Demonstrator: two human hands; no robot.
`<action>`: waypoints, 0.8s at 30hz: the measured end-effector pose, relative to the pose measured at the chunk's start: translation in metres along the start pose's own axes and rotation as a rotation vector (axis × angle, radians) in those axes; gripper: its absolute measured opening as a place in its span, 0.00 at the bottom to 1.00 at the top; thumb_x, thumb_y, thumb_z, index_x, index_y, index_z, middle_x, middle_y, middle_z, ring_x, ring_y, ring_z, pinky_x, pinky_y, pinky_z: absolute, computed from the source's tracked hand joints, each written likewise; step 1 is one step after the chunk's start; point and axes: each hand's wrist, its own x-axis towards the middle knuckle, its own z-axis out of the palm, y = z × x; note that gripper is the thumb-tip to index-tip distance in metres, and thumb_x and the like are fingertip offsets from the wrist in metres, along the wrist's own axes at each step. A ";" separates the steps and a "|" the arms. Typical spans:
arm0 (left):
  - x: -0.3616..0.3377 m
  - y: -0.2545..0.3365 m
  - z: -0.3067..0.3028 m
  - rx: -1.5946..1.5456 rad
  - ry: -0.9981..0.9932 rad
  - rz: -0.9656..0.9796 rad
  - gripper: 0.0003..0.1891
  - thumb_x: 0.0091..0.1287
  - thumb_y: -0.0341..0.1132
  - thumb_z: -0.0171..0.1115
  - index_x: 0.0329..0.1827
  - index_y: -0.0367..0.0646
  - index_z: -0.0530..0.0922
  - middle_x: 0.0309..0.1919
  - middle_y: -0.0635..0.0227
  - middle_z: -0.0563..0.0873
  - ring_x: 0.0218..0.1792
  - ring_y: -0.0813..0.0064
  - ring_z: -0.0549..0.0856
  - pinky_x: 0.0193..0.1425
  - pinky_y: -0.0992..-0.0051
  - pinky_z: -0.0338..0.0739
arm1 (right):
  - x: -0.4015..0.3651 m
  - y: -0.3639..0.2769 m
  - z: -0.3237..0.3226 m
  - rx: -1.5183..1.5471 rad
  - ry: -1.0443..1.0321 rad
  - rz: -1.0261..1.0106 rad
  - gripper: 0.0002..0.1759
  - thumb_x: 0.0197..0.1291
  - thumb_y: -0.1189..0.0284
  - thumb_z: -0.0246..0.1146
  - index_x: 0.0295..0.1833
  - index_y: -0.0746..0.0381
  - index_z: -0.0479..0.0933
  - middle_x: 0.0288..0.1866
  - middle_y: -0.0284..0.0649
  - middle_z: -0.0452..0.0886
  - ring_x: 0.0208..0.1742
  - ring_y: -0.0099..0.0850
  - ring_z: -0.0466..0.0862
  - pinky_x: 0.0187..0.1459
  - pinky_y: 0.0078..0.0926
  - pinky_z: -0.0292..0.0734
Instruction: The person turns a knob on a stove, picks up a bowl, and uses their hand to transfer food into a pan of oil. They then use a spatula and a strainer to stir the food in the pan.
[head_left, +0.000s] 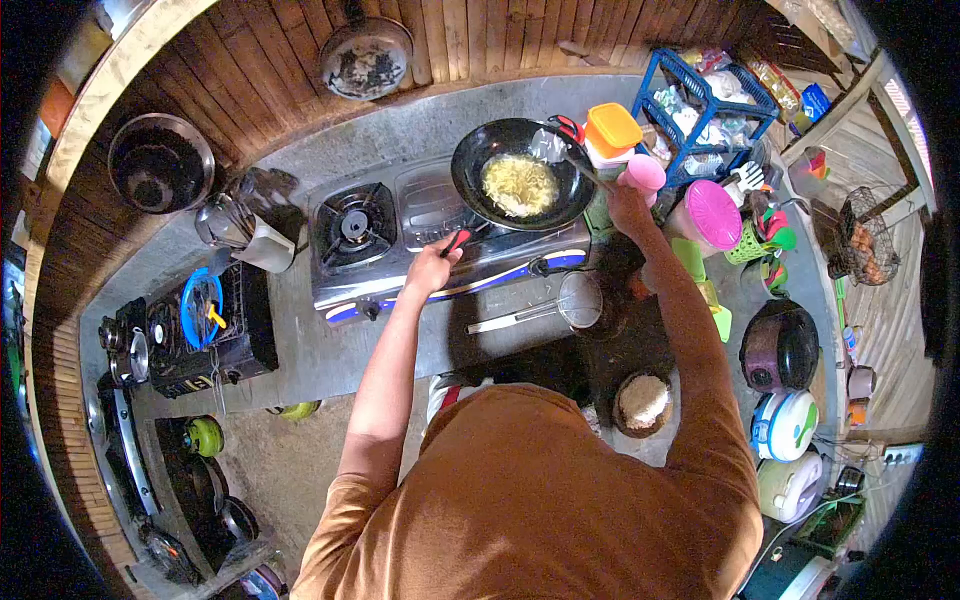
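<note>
Single view, head-mounted, fisheye with a dark vignette at the edges. Looks steeply down and forward from just above the wearer. Brown shirt (540, 500) fills the lower centre, very near. Arms run up-frame; left hand (432, 268) on the wok (520, 175) and right hand (628, 205) on the spatula (580, 168) sit upper centre, mid-range. Table (330, 350) spans mid-frame, wooden wall (250, 60) curves along the top.

Far wall (270, 60): vertical wooden slats, dark brown, spanning the far side. Pale wooden beam (110, 80) at far left. Grey concrete counter (330, 360) runs left to right beneath the wall. Floor (270, 470) near left: bare, brownish, rough. Right side: pale slatted wall (880, 130), gaps admitting daylight. Light even, soft shadows on counter near centre
</note>
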 end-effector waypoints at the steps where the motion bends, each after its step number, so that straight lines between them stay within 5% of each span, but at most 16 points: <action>1: 0.000 -0.001 0.001 -0.016 0.004 0.016 0.23 0.66 0.45 0.57 0.65 0.57 0.70 0.60 0.58 0.76 0.62 0.59 0.75 0.64 0.69 0.67 | 0.000 -0.016 -0.011 -0.008 -0.051 -0.042 0.17 0.55 0.72 0.59 0.51 0.62 0.78 0.36 0.51 0.78 0.36 0.48 0.80 0.40 0.41 0.75; 3: -0.001 0.004 -0.001 -0.011 -0.017 -0.031 0.23 0.66 0.45 0.57 0.65 0.57 0.71 0.60 0.58 0.76 0.62 0.60 0.75 0.64 0.70 0.67 | 0.000 -0.032 -0.015 -0.017 -0.102 -0.082 0.17 0.56 0.72 0.59 0.51 0.63 0.78 0.37 0.51 0.80 0.37 0.47 0.81 0.42 0.39 0.76; 5: 0.003 -0.004 0.002 -0.008 0.019 0.049 0.24 0.66 0.47 0.57 0.65 0.56 0.71 0.57 0.57 0.78 0.60 0.56 0.76 0.63 0.68 0.69 | 0.000 -0.039 -0.007 0.428 -0.221 -0.016 0.18 0.57 0.71 0.59 0.53 0.64 0.78 0.40 0.52 0.82 0.40 0.44 0.83 0.43 0.36 0.76; 9: 0.000 -0.002 0.001 -0.003 0.032 0.071 0.23 0.66 0.46 0.58 0.65 0.59 0.71 0.59 0.58 0.77 0.61 0.58 0.75 0.63 0.69 0.68 | 0.000 -0.068 -0.037 0.632 -0.369 0.174 0.14 0.57 0.71 0.58 0.47 0.64 0.79 0.42 0.47 0.84 0.44 0.45 0.83 0.49 0.38 0.76; 12: -0.001 0.003 -0.001 0.034 0.019 -0.017 0.23 0.66 0.47 0.58 0.65 0.59 0.71 0.58 0.57 0.77 0.61 0.58 0.76 0.63 0.68 0.69 | -0.003 -0.069 -0.044 0.577 -0.187 0.051 0.14 0.56 0.72 0.60 0.46 0.65 0.80 0.37 0.46 0.83 0.41 0.43 0.83 0.46 0.39 0.77; 14: -0.004 0.010 -0.005 0.041 -0.016 -0.047 0.23 0.66 0.47 0.57 0.65 0.60 0.71 0.58 0.57 0.78 0.60 0.57 0.76 0.62 0.68 0.69 | -0.004 -0.068 -0.058 0.117 -0.075 -0.103 0.18 0.57 0.71 0.58 0.54 0.61 0.77 0.38 0.54 0.81 0.40 0.48 0.82 0.44 0.39 0.77; 20: 0.008 -0.013 0.005 -0.001 0.012 0.042 0.24 0.66 0.47 0.58 0.65 0.60 0.71 0.57 0.55 0.78 0.60 0.57 0.76 0.62 0.67 0.69 | 0.000 -0.048 -0.059 -0.141 -0.170 0.130 0.17 0.59 0.72 0.55 0.53 0.62 0.75 0.37 0.56 0.78 0.39 0.52 0.80 0.41 0.50 0.75; 24: 0.008 -0.011 0.005 -0.007 -0.006 0.006 0.24 0.66 0.47 0.58 0.65 0.60 0.71 0.57 0.55 0.78 0.60 0.58 0.76 0.62 0.68 0.69 | -0.011 -0.010 -0.010 -0.129 -0.011 -0.052 0.17 0.60 0.73 0.53 0.54 0.63 0.76 0.38 0.56 0.79 0.40 0.52 0.81 0.42 0.48 0.75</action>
